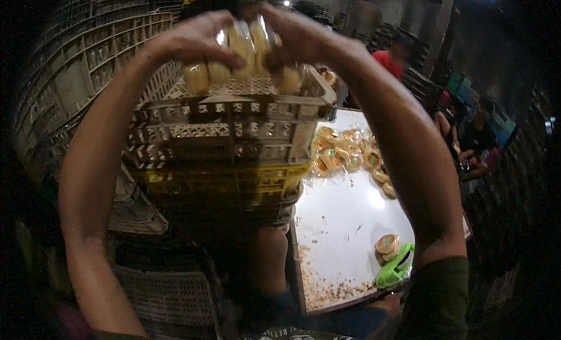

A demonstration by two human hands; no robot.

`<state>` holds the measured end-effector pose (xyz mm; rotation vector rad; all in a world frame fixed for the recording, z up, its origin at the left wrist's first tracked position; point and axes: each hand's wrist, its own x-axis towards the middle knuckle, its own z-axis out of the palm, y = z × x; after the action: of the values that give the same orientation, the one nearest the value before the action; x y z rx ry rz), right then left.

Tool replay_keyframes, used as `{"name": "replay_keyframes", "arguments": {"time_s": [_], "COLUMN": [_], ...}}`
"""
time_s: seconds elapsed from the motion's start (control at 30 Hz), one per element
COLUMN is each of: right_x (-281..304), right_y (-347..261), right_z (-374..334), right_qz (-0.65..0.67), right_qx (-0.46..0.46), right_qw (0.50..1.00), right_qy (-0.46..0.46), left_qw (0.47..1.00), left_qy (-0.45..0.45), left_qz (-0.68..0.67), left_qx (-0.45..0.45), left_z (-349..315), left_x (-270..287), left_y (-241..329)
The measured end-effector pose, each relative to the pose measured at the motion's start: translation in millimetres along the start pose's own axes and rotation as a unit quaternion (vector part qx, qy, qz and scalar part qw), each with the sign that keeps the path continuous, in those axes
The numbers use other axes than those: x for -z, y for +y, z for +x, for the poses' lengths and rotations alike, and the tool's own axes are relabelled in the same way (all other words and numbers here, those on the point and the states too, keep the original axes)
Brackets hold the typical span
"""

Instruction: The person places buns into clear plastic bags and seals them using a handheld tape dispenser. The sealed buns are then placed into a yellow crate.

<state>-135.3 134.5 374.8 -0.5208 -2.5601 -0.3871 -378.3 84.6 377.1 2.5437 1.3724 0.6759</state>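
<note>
Both my arms reach forward over the top of a stack of crates. My left hand (196, 40) and my right hand (299, 39) press from either side on a row of clear-wrapped buns (242, 50), pale and standing on edge. The row is at the far side of the top crate (280, 109), a dirty white plastic one with a lattice wall and base. More wrapped buns (197, 80) rest inside it by my left hand, and another bun (287, 80) sits below my right hand. My fingers curl round the packs, partly blurred; some fingertips are hidden.
A yellow crate (228, 185) lies under the top one. To the right, a white table (345, 223) bears a heap of wrapped buns (345, 147), a small pile (387, 245) and a green plastic tool (396, 270). Tall crate stacks (76, 77) line the left. People sit farther right.
</note>
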Motion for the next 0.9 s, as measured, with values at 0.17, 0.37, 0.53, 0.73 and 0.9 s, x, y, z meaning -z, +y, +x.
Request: {"name": "replay_keyframes", "arguments": {"time_s": [0.17,0.37,0.53,0.73,0.9], "right_x": [18,-22,-28,-1,-64], "right_y": [-32,-24,-13,-23,-64], "right_z": [16,27,3,-101,-303], "right_qz": [0.044,0.130,0.163,0.223,0.089], "right_qx": [-0.176,-0.197,-0.080,-0.092,-0.229], "right_qw": [0.909,0.898,0.912,0.971,0.968], "right_qy": [-0.376,-0.371,-0.368,0.001,0.041], "left_qw": [0.962,0.933,0.932,0.907,0.950], "left_qy": [-0.248,-0.313,-0.295,-0.120,0.100], "left_qz": [-0.048,0.033,-0.108,0.385,0.147], "left_qx": [0.102,0.174,0.179,0.125,-0.257], "left_z": [-7,-35,-46,-11,1], "left_x": [-34,-21,-24,-9,-201], "left_y": [-16,-63,-51,24,152]}}
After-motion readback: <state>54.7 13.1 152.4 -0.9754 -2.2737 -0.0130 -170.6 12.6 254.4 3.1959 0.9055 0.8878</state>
